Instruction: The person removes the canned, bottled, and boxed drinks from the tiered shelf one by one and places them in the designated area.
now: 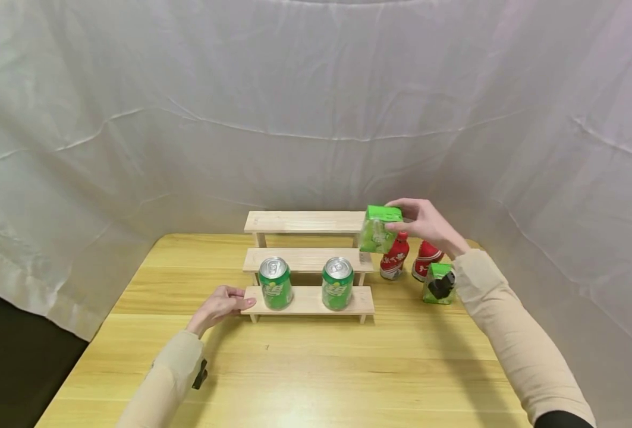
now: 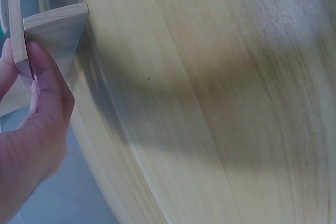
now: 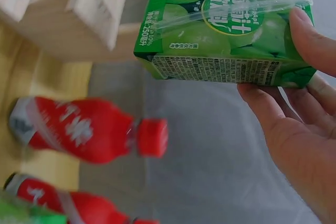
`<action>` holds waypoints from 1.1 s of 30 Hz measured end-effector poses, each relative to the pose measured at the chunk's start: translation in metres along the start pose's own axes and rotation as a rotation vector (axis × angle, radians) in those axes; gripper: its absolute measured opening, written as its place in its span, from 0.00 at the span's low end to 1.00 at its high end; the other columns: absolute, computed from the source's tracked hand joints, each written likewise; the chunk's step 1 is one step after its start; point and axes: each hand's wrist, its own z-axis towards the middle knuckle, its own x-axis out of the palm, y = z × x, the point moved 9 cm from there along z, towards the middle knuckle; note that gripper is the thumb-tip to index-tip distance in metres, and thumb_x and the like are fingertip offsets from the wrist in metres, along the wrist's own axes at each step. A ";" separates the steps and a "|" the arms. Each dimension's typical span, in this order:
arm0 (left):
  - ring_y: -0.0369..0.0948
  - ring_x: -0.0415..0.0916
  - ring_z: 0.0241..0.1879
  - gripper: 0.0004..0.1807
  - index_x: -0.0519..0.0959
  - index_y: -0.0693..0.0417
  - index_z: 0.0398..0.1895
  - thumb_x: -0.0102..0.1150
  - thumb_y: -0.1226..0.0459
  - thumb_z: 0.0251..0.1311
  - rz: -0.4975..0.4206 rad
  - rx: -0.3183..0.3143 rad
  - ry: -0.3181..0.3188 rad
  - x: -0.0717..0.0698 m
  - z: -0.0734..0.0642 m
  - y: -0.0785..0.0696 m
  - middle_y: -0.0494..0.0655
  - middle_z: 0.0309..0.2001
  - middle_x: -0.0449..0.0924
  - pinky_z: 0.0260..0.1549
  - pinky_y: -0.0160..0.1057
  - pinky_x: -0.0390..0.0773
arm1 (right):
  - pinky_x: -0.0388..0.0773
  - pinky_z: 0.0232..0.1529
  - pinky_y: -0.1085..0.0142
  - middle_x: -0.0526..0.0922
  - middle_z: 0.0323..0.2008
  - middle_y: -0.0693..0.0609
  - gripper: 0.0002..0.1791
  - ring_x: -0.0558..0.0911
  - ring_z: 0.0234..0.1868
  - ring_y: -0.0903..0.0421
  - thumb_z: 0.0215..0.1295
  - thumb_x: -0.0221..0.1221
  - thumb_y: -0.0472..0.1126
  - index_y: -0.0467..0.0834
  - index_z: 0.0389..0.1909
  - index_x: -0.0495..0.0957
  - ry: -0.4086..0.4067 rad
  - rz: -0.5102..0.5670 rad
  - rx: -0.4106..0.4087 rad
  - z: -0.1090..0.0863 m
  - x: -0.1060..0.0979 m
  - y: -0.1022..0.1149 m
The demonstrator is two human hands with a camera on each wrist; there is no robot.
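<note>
While the two hands worked well apart, the head view showed the left hand [image 1: 220, 306] pinching the left end of the lowest step of a three-tier wooden stand [image 1: 305, 260], presumably to steady it on the table [image 1: 305, 368]. The right hand [image 1: 423, 223] gripped a green juice box [image 1: 378, 235] and held it raised at the stand's right end, near the upper tiers; whether it touched the wood could not be told. Its grip lay near the top, probably so that the base stayed free for setting down. A left can [image 1: 275, 288] and a right can [image 1: 337, 288] stood upright with a gap between them on the lowest step, perhaps for an even spread. To the right of the stand, two red bottles [image 1: 393, 261] and a second green box [image 1: 435, 295] stood on the table, likely grouped within the right arm's reach. From the left wrist, the thumb and fingers were clamped on opposite faces of the board's end, a hold that seemed meant to brace it. From the right wrist, thumb and fingers pressed the box from opposite sides, leaving its printed front and the wrapped straw [image 3: 236, 9] mostly uncovered.
</note>
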 end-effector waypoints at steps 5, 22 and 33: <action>0.35 0.82 0.34 0.26 0.67 0.83 0.58 0.60 0.69 0.65 -0.002 0.001 -0.007 0.000 -0.001 0.000 0.48 0.36 0.84 0.47 0.42 0.86 | 0.83 0.49 0.72 0.80 0.58 0.35 0.29 0.82 0.47 0.69 0.63 0.68 0.38 0.37 0.64 0.72 -0.003 -0.001 0.041 -0.013 -0.004 -0.026; 0.36 0.82 0.36 0.27 0.66 0.83 0.59 0.60 0.68 0.66 0.013 -0.003 -0.012 0.001 -0.001 0.001 0.51 0.39 0.83 0.50 0.45 0.85 | 0.83 0.41 0.72 0.81 0.53 0.29 0.29 0.83 0.41 0.67 0.65 0.66 0.35 0.31 0.65 0.70 -0.013 0.026 0.078 -0.039 0.012 -0.104; 0.37 0.82 0.36 0.26 0.68 0.82 0.58 0.61 0.68 0.66 0.017 -0.010 -0.025 0.000 -0.001 0.002 0.49 0.38 0.83 0.50 0.45 0.85 | 0.82 0.41 0.73 0.81 0.51 0.29 0.28 0.81 0.41 0.68 0.63 0.66 0.33 0.29 0.62 0.71 -0.016 0.027 0.046 -0.045 0.029 -0.122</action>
